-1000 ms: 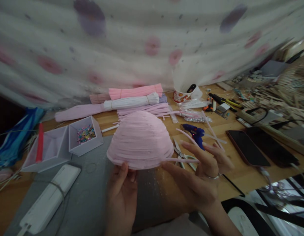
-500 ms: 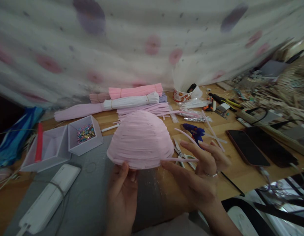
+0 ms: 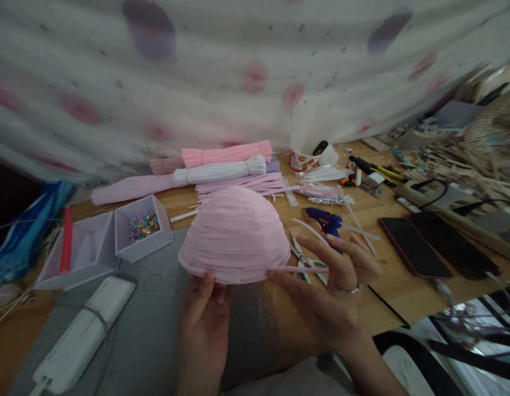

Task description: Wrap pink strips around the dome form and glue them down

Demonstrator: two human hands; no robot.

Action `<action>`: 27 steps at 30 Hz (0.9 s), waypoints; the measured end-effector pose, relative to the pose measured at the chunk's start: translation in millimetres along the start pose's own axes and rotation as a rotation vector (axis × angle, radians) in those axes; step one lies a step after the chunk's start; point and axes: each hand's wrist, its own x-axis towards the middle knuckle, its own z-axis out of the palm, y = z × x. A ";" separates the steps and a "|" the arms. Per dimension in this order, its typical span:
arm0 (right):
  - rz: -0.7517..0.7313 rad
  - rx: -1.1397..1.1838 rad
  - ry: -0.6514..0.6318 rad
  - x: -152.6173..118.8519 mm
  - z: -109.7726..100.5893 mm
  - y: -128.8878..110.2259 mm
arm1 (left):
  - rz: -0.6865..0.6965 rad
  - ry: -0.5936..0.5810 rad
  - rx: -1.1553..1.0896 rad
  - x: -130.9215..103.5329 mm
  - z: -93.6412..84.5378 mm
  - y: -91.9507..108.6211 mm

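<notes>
My left hand [image 3: 208,319] grips the bottom rim of a pale pink dome [image 3: 238,236], built from rows of fuzzy pipe cleaners, with the thumb in front and the fingers partly hidden beneath. At the dome's lower right edge, a fingertip of my right hand [image 3: 329,286] presses where a loose pink pipe cleaner [image 3: 298,269] leaves the rim. That strip runs into my right fingers, and a free pink end curves up above them. A ring is on one right finger. Behind that hand lie scissors [image 3: 298,250] and a blue glue gun [image 3: 327,220].
Bundles of pink [image 3: 226,154] and white pipe cleaners [image 3: 220,169] lie at the back. White boxes stand at left, one with beads [image 3: 143,225]. A white power strip [image 3: 84,335] rests on the grey mat [image 3: 151,313]. Phones [image 3: 414,247], pliers and a paper cup [image 3: 302,160] are at right.
Both hands and the dome have shifted very slightly left in the picture, along with a slight camera movement. The grip and the finger contact look the same.
</notes>
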 end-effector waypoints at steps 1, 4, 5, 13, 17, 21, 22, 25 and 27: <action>0.001 0.007 0.013 0.7 -0.2 0.6 | -0.005 0.007 -0.002 0.4 -0.4 0.3; 0.030 0.033 0.050 4.8 -2.0 1.5 | -0.009 0.038 -0.022 3.2 -4.0 1.9; 0.042 0.043 0.071 6.6 -3.1 1.8 | -0.013 0.041 -0.029 4.9 -6.3 2.9; 0.141 0.154 0.113 8.2 -6.9 7.0 | -0.067 -0.025 -0.017 19.3 -26.1 13.7; 0.169 0.314 0.134 6.8 -5.9 8.0 | -0.057 0.067 -0.043 14.5 -19.9 14.2; 0.100 0.347 0.070 9.2 -10.3 7.5 | -0.006 0.062 -0.037 10.2 -13.9 13.7; 0.088 0.353 0.066 9.5 -11.5 7.5 | -0.005 0.056 -0.036 10.3 -13.8 13.5; 0.078 0.360 0.058 9.1 -14.0 7.9 | -0.004 0.055 -0.055 11.7 -15.6 12.8; 0.096 0.362 0.037 8.7 -14.5 7.8 | -0.012 0.070 -0.067 12.4 -17.0 12.1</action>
